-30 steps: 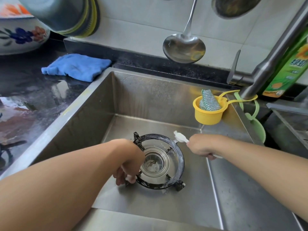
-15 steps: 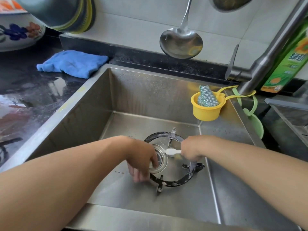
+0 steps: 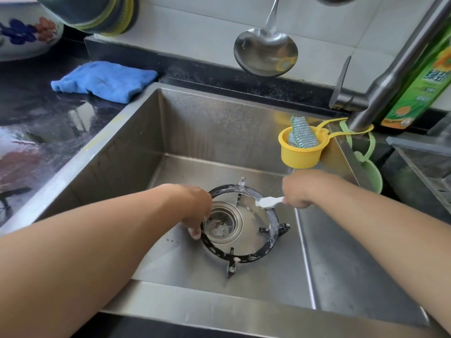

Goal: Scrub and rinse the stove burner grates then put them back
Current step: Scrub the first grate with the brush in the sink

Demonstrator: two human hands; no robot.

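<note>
Bench (image 3: 36, 113), dark and wet, carries a blue cloth (image 3: 105, 80) just beside the sink (image 3: 136, 152). Sink holds the sudsy black burner grate (image 3: 273, 225), flat on the floor, ringed around the drain strainer (image 3: 220, 222); likely put there so rinse water runs off. Left hand (image 3: 195, 211) grips the grate's left rim, apparently steadying it. Right hand (image 3: 299, 190) is closed round a white brush (image 3: 267, 201), head on the far-right rim. Yellow cup (image 3: 300, 154) hung off the faucet (image 3: 390, 74) holds a metallic scrubber (image 3: 302, 132); the green cup (image 3: 372, 174) behind it has contents hidden.

Single head-worn wide-angle view, steeply forward and down, close over the sink (image 3: 136, 132) from its front edge.
</note>
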